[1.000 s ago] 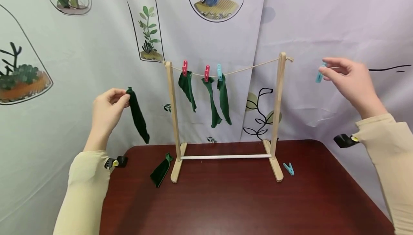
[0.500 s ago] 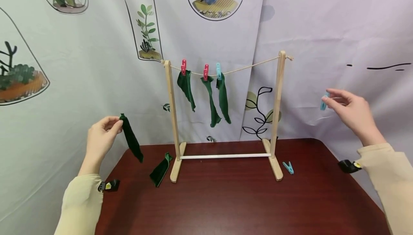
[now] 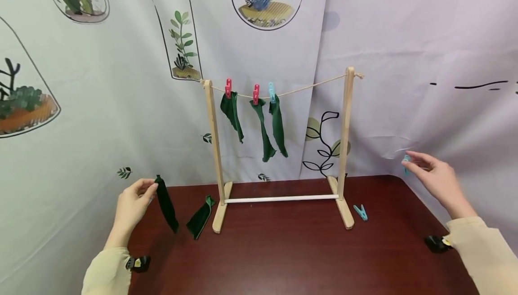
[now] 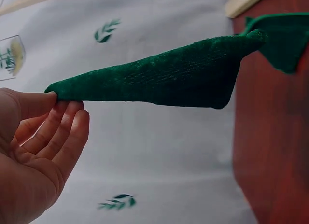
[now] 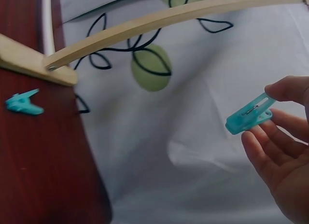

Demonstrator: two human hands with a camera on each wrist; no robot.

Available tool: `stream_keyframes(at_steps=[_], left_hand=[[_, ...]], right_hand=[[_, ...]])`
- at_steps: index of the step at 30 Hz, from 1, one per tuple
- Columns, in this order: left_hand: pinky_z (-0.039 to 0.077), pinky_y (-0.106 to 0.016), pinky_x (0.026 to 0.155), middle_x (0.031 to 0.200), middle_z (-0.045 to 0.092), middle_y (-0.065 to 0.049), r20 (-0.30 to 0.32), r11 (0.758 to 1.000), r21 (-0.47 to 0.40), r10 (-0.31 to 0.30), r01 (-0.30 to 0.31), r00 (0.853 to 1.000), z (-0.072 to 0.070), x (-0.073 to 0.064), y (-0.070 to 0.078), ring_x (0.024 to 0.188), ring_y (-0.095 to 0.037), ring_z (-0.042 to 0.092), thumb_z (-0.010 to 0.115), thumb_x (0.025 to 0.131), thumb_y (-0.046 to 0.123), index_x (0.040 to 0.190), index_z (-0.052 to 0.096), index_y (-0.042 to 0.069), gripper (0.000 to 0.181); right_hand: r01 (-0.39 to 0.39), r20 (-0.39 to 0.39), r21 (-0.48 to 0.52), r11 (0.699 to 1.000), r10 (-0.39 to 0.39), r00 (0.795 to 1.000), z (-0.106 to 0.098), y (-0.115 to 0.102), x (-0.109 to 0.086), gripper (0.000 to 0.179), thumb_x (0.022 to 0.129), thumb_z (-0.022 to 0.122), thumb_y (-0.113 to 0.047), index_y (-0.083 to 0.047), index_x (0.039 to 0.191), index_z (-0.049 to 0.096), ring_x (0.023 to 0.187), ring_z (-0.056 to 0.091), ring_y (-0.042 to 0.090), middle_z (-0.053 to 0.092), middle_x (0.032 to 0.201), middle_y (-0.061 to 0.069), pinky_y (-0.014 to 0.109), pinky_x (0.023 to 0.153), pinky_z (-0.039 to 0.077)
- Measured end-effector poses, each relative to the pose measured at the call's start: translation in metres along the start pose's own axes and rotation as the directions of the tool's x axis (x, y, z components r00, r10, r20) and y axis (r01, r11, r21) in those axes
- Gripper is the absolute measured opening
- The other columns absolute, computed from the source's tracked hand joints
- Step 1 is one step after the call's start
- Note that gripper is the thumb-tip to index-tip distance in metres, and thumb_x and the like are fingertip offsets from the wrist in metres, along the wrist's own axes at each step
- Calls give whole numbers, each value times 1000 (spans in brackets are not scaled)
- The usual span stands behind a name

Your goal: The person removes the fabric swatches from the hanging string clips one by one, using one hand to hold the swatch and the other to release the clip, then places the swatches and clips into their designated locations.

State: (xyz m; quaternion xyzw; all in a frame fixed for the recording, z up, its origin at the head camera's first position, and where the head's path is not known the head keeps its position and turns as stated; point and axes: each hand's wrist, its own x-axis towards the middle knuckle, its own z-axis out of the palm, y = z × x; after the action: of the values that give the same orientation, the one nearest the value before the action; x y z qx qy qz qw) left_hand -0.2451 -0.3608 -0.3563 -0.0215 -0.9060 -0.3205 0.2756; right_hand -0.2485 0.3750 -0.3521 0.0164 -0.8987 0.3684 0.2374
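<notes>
My left hand (image 3: 131, 207) pinches one end of a dark green velvet cloth strip (image 4: 154, 77), which hangs down over the table's left side. Between thumb and fingers, my right hand (image 3: 439, 182) holds a light blue clothespin (image 5: 248, 115), off to the right of the rack. Three more green cloth strips (image 3: 278, 126) hang from the string line (image 3: 311, 87), held by two red clothespins (image 3: 256, 94) and one blue clothespin (image 3: 272, 92). Another green strip (image 3: 200, 218) lies on the table by the rack's left foot.
The wooden rack (image 3: 346, 137) stands on the dark red table (image 3: 283, 254), with a white bar (image 3: 283, 198) low between its posts. A loose blue clothespin (image 3: 360, 212) lies beside the right foot. Behind hangs a white plant-printed curtain (image 3: 376, 29).
Both hands have come down, the left with its green strip and the right with its blue clothespin. The hanging strips and the rack have stayed in place.
</notes>
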Motion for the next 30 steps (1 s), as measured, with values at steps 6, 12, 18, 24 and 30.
stream_keyframes(at_steps=[6,12,18,24,30], left_hand=[[50,-17,63,107,70,-25,25,999,11,-40,40,999,9,-13,-17,85,-28,71,58,104,25,119,67,-3,33],[51,-20,63,106,70,-25,37,997,35,-68,67,997,12,-20,-34,85,-30,71,59,104,25,118,67,-3,32],[52,-27,65,105,70,-24,54,997,53,-62,59,997,21,-13,-47,89,-35,70,58,104,24,118,67,-3,32],[51,-37,69,103,70,-22,74,997,62,-44,39,996,34,4,-58,89,-36,67,58,104,21,117,67,-3,29],[52,-51,77,104,69,-25,107,998,49,-41,36,993,51,21,-64,91,-40,66,59,104,18,116,67,-5,27]], right_hand=[[-12,25,34,999,11,1000,7,19,-21,56,101,62,-38,-6,145,53,92,44,-21,49,103,-35,16,70,39],[-21,21,35,999,20,1000,16,36,-31,53,100,64,-34,0,141,56,87,45,-24,50,98,-39,14,67,42],[-31,32,10,999,31,999,28,46,-31,55,100,63,-36,5,137,57,83,43,-25,52,96,-33,14,63,44],[-45,53,-37,998,47,997,43,55,-30,56,101,62,-38,5,137,58,83,39,-25,65,113,15,14,63,43],[-43,84,-109,993,52,995,56,62,-30,54,102,61,-35,7,134,58,95,64,23,64,116,27,24,64,45]])
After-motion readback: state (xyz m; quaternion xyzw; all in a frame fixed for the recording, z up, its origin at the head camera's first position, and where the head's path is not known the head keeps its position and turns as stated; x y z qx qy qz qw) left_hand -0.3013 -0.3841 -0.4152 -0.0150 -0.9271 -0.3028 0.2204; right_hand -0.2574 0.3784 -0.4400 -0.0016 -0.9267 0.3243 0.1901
